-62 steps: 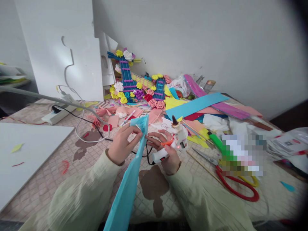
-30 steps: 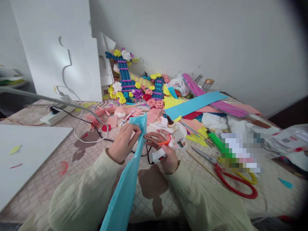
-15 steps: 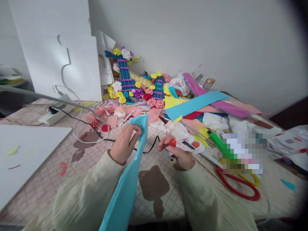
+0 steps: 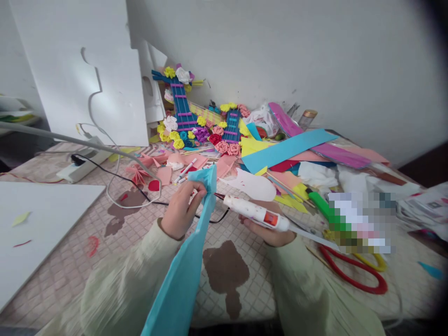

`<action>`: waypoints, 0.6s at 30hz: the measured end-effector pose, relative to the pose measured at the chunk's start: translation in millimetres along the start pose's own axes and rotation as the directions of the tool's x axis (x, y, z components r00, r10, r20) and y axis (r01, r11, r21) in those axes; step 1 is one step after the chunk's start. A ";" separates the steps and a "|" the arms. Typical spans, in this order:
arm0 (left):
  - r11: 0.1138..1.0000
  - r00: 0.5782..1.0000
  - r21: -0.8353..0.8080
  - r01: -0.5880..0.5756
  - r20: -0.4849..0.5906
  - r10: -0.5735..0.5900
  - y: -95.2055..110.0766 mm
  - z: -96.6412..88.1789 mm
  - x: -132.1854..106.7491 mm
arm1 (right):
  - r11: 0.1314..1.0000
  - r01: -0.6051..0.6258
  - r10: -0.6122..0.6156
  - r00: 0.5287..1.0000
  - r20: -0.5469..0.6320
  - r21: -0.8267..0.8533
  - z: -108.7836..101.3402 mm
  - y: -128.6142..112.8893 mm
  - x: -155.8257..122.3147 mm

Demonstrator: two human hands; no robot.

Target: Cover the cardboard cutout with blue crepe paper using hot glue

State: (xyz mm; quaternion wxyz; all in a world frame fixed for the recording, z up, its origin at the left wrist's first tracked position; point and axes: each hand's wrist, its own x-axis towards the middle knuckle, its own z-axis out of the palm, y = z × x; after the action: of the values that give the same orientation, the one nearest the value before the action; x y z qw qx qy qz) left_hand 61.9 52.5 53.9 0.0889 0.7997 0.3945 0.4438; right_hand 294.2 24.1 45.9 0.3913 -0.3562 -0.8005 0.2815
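Note:
My left hand (image 4: 182, 209) pinches the upper end of a long strip of light blue crepe paper (image 4: 182, 266), which runs down past the bottom edge of the view. The strip's top is folded over at the fingertips. In my right hand (image 4: 268, 229) is a white hot glue gun (image 4: 257, 212), gripped from below with a glue stick trailing out of its back. Its dark nozzle points left and reaches the blue paper close to my left fingers. Whether glue is coming out I cannot tell.
Paper-flower decorations with blue fretboard shapes (image 4: 182, 105) stand against the wall. Coloured paper sheets (image 4: 290, 149) pile up at back right. Red-handled scissors (image 4: 353, 270) lie at right. A white board (image 4: 45, 224) and a power strip (image 4: 82, 161) are at left, with cables crossing the table.
My right hand has turned the glue gun and brought its nozzle left and down to the blue paper. A white paper cutout behind it is now uncovered. My left hand stays almost still.

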 end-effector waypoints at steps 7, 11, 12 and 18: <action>1.000 1.000 -0.008 0.001 -0.012 -0.001 -0.3 0.5 -0.3 | 0.989 0.123 -0.120 0.992 0.040 -0.083 3.3 -1.3 4.7; 1.000 1.000 -0.012 0.019 -0.002 -0.019 -1.0 0.9 -0.9 | 0.991 0.097 -0.094 0.995 0.036 -0.091 5.3 -1.4 5.1; 1.000 1.000 -0.014 0.027 0.002 -0.027 -1.2 1.0 -1.2 | 0.992 0.089 -0.086 0.996 0.040 -0.090 5.9 -1.2 5.1; 0.999 0.999 -0.017 0.044 0.001 -0.044 -1.0 1.5 -1.9 | 0.995 0.054 -0.051 0.998 0.028 -0.081 9.1 0.3 5.5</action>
State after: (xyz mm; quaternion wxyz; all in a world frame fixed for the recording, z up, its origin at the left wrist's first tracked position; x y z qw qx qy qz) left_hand 62.0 52.1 51.2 0.1056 0.7902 0.4082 0.4448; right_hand 284.3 27.1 43.2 0.3732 -0.3471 -0.8254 0.2426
